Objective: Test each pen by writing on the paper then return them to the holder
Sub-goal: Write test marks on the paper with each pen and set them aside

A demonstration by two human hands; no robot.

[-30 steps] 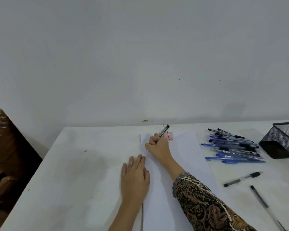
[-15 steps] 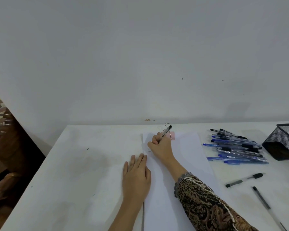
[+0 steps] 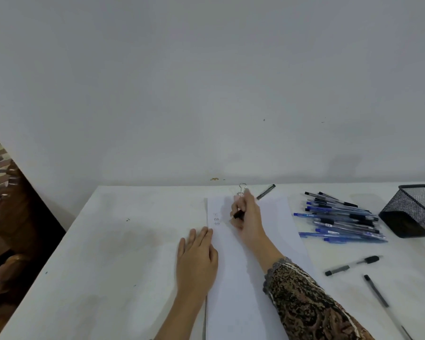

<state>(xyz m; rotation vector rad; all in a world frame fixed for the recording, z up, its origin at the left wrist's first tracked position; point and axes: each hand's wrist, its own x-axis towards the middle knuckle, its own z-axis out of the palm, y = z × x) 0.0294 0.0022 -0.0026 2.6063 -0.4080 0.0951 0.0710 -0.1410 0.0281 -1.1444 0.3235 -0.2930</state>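
A white sheet of paper (image 3: 241, 278) lies on the white table, with a few small written marks (image 3: 216, 219) near its top left. My right hand (image 3: 247, 218) grips a black pen (image 3: 265, 192), its tip on the paper to the right of the marks and its far end pointing away to the right. My left hand (image 3: 197, 258) lies flat with straight fingers on the paper's left edge. A pile of several blue and black pens (image 3: 341, 217) lies right of the paper. The black mesh holder (image 3: 414, 209) stands at the far right.
A metal binder clip (image 3: 242, 188) sits at the paper's top edge. Two loose black pens, one (image 3: 352, 265) and another (image 3: 378, 293), lie near the right front. The white wall rises behind the table (image 3: 108, 241). Dark wooden furniture (image 3: 12, 217) stands past the table's left edge.
My right hand has shifted to the right along the paper with the pen, uncovering the written marks. The left hand has stayed flat in place.
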